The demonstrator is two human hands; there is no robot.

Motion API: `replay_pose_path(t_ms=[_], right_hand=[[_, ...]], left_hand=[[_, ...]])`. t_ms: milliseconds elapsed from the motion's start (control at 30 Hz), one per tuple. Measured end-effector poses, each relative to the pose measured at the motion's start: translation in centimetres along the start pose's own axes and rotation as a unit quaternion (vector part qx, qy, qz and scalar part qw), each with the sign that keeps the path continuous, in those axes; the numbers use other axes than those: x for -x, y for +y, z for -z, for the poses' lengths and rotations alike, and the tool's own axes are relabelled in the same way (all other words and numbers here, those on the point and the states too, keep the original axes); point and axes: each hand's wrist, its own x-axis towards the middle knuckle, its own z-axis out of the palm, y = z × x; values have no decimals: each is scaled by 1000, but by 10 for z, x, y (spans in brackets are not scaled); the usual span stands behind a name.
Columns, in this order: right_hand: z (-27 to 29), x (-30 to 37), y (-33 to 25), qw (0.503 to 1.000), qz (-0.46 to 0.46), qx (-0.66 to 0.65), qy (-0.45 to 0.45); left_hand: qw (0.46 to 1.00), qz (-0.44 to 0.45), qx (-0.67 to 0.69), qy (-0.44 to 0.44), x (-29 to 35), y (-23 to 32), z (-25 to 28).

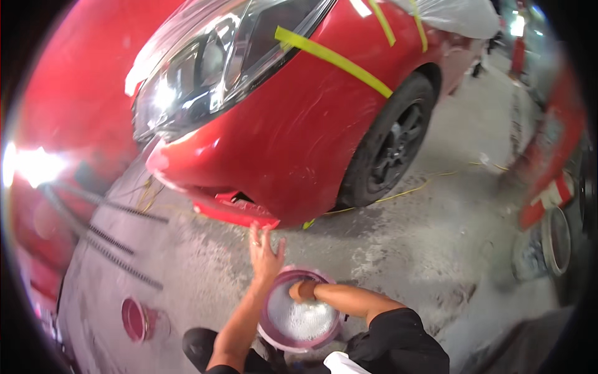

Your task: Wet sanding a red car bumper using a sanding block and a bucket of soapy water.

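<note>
dipping into a foamy pink bucket (274, 330), right hand (303, 290) clenched, left hand (265, 252) spread open.

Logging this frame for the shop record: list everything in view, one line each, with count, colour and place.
car: one, red, fills the upper middle, front corner toward the camera
headlight: one, clear, under plastic film, upper left
tape strips: three, yellow-green, on the car body
front wheel: one, black, right of centre
bucket: one, pink-purple, foamy water inside, bottom centre
floor: grey concrete, wet patches
small round container: one, red, lower left
left hand: open, at the bucket's far rim
right hand: inside the bucket; grip hidden
</note>
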Motion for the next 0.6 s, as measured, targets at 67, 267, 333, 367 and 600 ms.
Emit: replay_pose_path(t_ms=[67, 267, 333, 367, 600], right_hand=[[50, 3, -14, 961, 62, -265, 54], [132, 57, -27, 908, -1, -403, 117], [92, 42, -12, 877, 169, -174, 415], [86, 45, -23, 878, 173, -178, 410], [94, 86, -30, 982, 119, -130, 68]], left_hand=[[974, 213, 72, -19, 69, -5, 15], [625, 657, 419, -44, 139, 14, 50], [483, 621, 617, -29, 114, 40, 50], [485, 549, 680, -24, 105, 37, 51], [473, 641, 598, -91, 133, 9, 9]])
